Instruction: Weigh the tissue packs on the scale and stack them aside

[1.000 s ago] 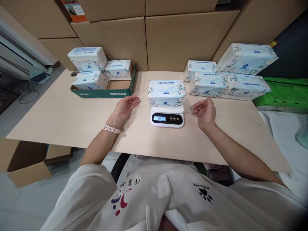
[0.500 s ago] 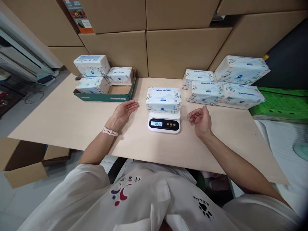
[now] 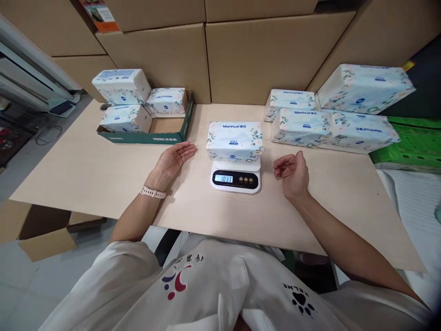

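A white digital scale stands on the table in front of me, its lit display reading 1033. On top of it rests a floral Manhua tissue pack. My left hand lies to the left of the scale, palm turned up and inward, fingers stretched out and holding nothing. To the right of the scale, my right hand rests on its side with fingers loosely curled and thumb raised; no object shows in it. Neither hand touches the scale or the pack.
At the back left, a green-sided tray holds several tissue packs. More packs are grouped at the back right, beside a green package. Large cardboard boxes line the table's far side. An open carton is on the floor at left.
The camera view has shifted slightly downward and closer. Both hands keep almost the same places beside the scale, and the display reading is the same.
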A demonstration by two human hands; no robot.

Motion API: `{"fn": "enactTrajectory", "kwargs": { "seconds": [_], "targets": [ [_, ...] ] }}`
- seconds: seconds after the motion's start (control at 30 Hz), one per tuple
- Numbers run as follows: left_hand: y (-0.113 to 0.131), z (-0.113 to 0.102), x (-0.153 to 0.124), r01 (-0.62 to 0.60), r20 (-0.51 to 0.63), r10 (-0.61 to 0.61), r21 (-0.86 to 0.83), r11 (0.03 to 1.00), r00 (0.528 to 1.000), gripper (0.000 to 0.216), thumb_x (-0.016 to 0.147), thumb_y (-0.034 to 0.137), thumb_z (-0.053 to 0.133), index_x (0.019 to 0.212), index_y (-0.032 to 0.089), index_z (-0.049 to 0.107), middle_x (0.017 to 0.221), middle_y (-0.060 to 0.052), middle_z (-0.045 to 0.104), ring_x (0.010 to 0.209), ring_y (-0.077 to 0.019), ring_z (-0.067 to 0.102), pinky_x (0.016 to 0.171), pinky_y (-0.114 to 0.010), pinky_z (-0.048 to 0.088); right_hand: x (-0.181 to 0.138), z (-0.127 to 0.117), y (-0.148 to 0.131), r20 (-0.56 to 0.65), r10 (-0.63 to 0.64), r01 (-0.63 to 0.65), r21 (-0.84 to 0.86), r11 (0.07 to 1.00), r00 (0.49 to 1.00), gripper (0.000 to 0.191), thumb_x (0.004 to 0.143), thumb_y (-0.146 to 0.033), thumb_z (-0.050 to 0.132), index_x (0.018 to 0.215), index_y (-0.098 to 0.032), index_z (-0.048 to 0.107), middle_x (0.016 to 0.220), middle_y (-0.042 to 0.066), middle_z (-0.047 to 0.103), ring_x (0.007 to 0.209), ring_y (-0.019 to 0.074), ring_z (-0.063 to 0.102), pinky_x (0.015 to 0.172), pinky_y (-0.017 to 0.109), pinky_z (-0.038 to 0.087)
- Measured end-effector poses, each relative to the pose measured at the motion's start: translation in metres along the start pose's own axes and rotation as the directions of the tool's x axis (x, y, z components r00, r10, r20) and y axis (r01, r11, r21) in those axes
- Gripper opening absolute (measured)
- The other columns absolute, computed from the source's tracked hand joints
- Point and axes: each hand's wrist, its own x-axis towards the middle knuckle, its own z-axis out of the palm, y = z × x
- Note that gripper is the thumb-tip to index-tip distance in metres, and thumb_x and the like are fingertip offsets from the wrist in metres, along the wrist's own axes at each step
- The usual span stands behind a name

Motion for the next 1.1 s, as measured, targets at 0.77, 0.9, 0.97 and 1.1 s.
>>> {"fn": "enactTrajectory", "kwargs": {
  "seconds": [0.77, 0.9, 0.97, 1.1],
  "targets": [
    [-0.0035, -0.0004, -0.0022, -0.021, -0.001, 0.021, 0.023, 1.0, 1.0, 0.021, 0.096, 0.011, 0.057, 0.093, 0.01, 0.078, 0.101, -0.013, 0.083, 0.099, -0.0203, 0.081, 0.12, -0.04, 0.055, -0.0019, -0.0007, 0.0042, 0.005, -0.026, 0.026, -0.102, 0.994, 1.0, 0.081, 0.093, -0.092, 0.037, 0.067, -0.021, 0.066, 0.062, 0.006, 0.065, 0.049, 0.0139, 0.053, 0.046, 0.03, 0.041],
    [-0.0037, -0.001, -0.0024, -0.025, 0.0, 0.025, 0.032, 0.999, 1.0, 0.022, 0.097, 0.012, 0.057, 0.094, 0.009, 0.078, 0.102, -0.013, 0.083, 0.1, -0.0204, 0.081, 0.119, -0.04, 0.055, -0.0033, -0.0011, 0.0041, 0.001, -0.024, 0.024, -0.103, 0.994, 1.0, 0.082, 0.092, -0.094, 0.037, 0.067, -0.021, 0.067, 0.062, 0.006, 0.065, 0.049, 0.0142, 0.054, 0.046, 0.03, 0.041],
    [-0.0038, -0.0005, -0.0028, -0.026, -0.001, 0.026, 0.032, 0.999, 1.0, 0.022, 0.097, 0.011, 0.056, 0.094, 0.009, 0.078, 0.101, -0.013, 0.083, 0.099, -0.0203, 0.081, 0.119, -0.039, 0.056, -0.004, -0.0008, 0.0033, -0.012, -0.014, 0.012, -0.096, 0.995, 1.0, 0.082, 0.091, -0.095, 0.04, 0.066, -0.021, 0.067, 0.062, 0.006, 0.065, 0.05, 0.0144, 0.054, 0.046, 0.031, 0.04],
    [-0.0042, 0.0008, -0.0031, -0.033, -0.002, 0.033, 0.043, 0.999, 0.999, 0.02, 0.096, 0.011, 0.057, 0.093, 0.01, 0.077, 0.101, -0.013, 0.083, 0.099, -0.0199, 0.081, 0.118, -0.04, 0.056, -0.0044, 0.0001, 0.0024, -0.024, 0.01, -0.011, -0.067, 0.998, 1.0, 0.079, 0.089, -0.094, 0.047, 0.066, -0.022, 0.07, 0.064, 0.006, 0.066, 0.052, 0.0148, 0.054, 0.048, 0.031, 0.04]
  ]
}}
